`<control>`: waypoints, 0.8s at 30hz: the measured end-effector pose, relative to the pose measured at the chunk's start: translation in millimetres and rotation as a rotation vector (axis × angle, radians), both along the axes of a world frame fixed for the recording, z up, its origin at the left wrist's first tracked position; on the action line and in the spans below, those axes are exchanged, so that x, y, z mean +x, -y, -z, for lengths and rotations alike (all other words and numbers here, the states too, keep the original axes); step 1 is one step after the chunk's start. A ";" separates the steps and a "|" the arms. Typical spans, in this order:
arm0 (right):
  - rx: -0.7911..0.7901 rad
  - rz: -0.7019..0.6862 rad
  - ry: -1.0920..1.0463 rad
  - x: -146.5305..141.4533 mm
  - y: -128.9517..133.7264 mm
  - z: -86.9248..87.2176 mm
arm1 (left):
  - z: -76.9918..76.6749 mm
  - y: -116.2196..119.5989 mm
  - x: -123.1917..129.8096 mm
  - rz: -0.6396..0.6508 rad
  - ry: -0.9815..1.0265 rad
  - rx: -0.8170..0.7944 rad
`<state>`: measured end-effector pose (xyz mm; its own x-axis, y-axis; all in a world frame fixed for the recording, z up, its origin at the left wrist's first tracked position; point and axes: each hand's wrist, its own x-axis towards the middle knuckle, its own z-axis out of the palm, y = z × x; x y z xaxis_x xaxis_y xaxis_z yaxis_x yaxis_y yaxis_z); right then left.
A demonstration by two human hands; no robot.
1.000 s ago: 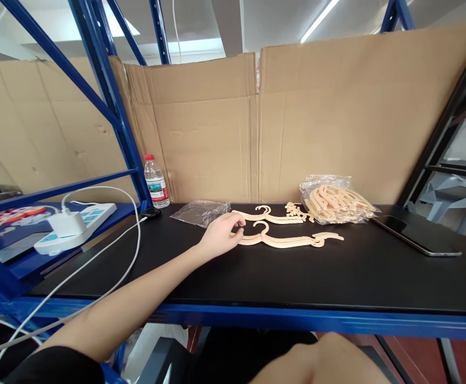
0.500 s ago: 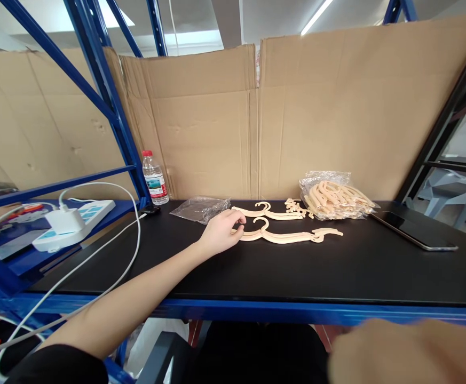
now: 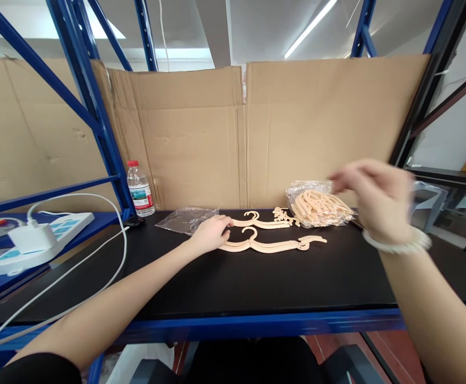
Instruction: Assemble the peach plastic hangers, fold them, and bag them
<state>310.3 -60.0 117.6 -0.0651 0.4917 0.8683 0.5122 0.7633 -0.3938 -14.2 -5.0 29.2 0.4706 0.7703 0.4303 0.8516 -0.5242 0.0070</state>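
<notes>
A pale wooden-coloured clothes hanger (image 3: 275,247) lies flat on the black tabletop, its hook pointing away from me and a separate-looking curved piece at its right end. My left hand (image 3: 212,233) rests over its left end, fingers curled round it; the fingertips hide that end. Just behind lies a second similar hanger (image 3: 270,224), with a small cluster of pale little parts (image 3: 284,215) at its right. My right hand (image 3: 382,200), wearing a white bracelet (image 3: 401,242), is raised in front of a plastic bag of folded hangers (image 3: 321,207). Motion blur smears its fingers.
A crumpled clear bag (image 3: 184,220) lies behind my left hand. A water bottle (image 3: 140,193) stands at the back left, near a white power strip (image 3: 62,237) and its looping cable (image 3: 124,240). Cardboard (image 3: 192,144) walls the back; blue posts (image 3: 108,144) frame the left.
My right hand has risen from the lower right, below the table edge, to above the table near the bagged hangers. The view has shifted slightly; my left hand stays at the hanger's left end.
</notes>
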 end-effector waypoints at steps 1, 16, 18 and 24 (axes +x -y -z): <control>-0.046 0.021 0.115 -4.3 -17.8 -3.4 | -1.9 -4.1 2.3 -0.012 -0.039 0.002; -0.357 0.174 1.348 -42.4 -173.9 73.3 | -0.1 -41.8 9.5 -0.016 -0.329 -0.078; -0.349 0.160 1.358 -44.5 -176.0 75.8 | -0.3 -43.8 10.9 -0.010 -0.328 -0.066; -0.333 0.100 1.252 -41.6 -180.1 72.4 | 1.7 -53.2 22.1 0.008 -0.308 -0.032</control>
